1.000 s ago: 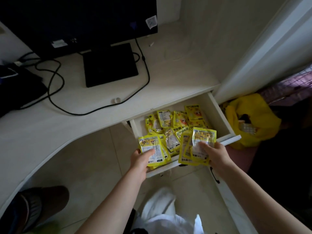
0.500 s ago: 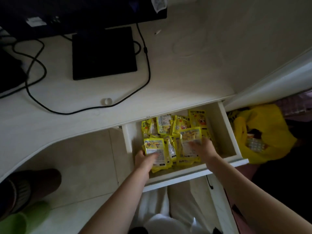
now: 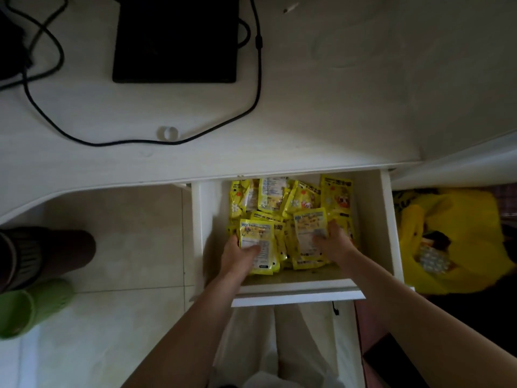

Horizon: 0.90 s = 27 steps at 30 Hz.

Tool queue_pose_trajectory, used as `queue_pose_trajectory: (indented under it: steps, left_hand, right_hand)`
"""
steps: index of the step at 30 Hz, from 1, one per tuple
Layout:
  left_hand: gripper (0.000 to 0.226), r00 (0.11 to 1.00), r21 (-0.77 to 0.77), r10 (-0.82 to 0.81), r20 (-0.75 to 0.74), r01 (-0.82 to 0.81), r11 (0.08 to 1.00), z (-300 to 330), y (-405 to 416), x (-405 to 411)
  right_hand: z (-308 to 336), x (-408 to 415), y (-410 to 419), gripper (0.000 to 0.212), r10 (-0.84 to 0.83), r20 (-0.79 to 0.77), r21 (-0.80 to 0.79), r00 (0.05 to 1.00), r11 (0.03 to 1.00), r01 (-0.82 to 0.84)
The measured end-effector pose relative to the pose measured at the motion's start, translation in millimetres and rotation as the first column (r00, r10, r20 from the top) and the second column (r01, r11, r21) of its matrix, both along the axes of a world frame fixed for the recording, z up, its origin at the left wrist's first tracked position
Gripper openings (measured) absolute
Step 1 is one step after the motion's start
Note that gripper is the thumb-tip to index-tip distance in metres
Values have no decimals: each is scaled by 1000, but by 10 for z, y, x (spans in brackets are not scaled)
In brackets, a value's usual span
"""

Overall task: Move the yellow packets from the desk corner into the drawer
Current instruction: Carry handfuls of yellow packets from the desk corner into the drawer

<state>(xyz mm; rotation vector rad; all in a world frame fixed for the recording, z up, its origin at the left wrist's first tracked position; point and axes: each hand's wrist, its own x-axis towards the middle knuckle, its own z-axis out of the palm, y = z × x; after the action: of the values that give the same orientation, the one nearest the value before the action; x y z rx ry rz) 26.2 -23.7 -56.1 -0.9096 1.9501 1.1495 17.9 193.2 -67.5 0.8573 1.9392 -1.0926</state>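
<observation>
Since each bundle must land flat, the left hand (image 3: 240, 254) and right hand (image 3: 331, 242) — fingers grasping yellow packets (image 3: 282, 201) — sit low at the drawer (image 3: 372, 219)'s 6 o'clock end.

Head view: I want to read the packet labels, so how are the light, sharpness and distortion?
Head view: dim and uneven, corners fall dark; the yellow packets in the drawer catch the most light, yet their small print is too soft to read; the wide lens bows the desk edge.
</observation>
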Motion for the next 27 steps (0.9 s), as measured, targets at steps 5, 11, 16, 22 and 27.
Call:
queue_pose_trajectory:
  steps: [5, 11, 16, 22, 27]
  left_hand:
    - [32, 998, -49, -57, 40, 59, 997, 46, -68, 58]
    - [41, 987, -124, -154, 41, 158, 980, 290, -107, 89]
    - [39, 997, -155, -74, -8, 72, 985, 553, -127, 89]
    - [23, 989, -120, 75, -130, -91, 989, 811, -311, 233]
    - [19, 974, -238, 5, -227, -61, 969, 1270, -576, 460]
  right_hand:
    - [10, 116, 215, 35, 54, 70, 66, 996, 996, -58]
    - [255, 168, 312, 25, 118, 110, 102, 987, 986, -129]
    - [568, 68, 178, 22, 258, 89, 121, 962, 956, -267]
    - [981, -131, -272, 37, 499, -9, 132, 867, 860, -494]
    - [1297, -302, -930, 35, 700, -111, 165, 705, 713, -682]
